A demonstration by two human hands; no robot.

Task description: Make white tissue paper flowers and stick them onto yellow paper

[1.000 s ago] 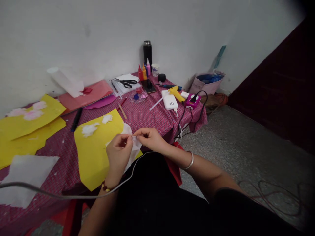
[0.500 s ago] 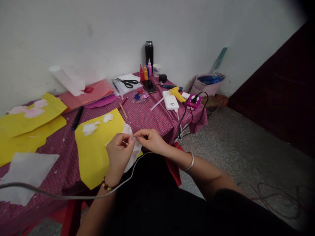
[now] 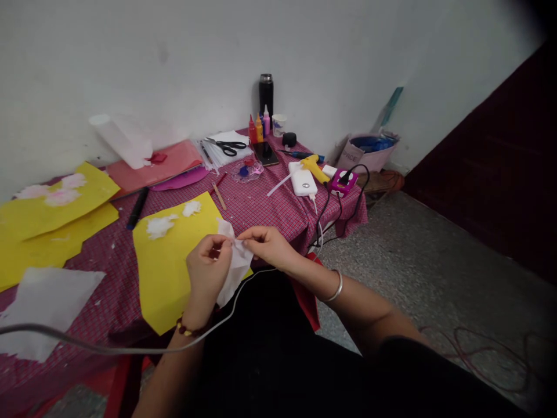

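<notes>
Head view: both hands are working at the near edge of the table (image 3: 278,212). The left hand (image 3: 209,267) and the right hand (image 3: 267,247) meet fingertip to fingertip, each pinching the top of a white tissue paper (image 3: 235,270). The tissue hangs over the yellow paper sheet (image 3: 167,261), its long axis running far to near, the loose end trailing toward the person. Far right on the checked cloth lie a white power bank (image 3: 303,181) and a yellow glue gun (image 3: 314,165); the scissors (image 3: 227,147) are farther back.
</notes>
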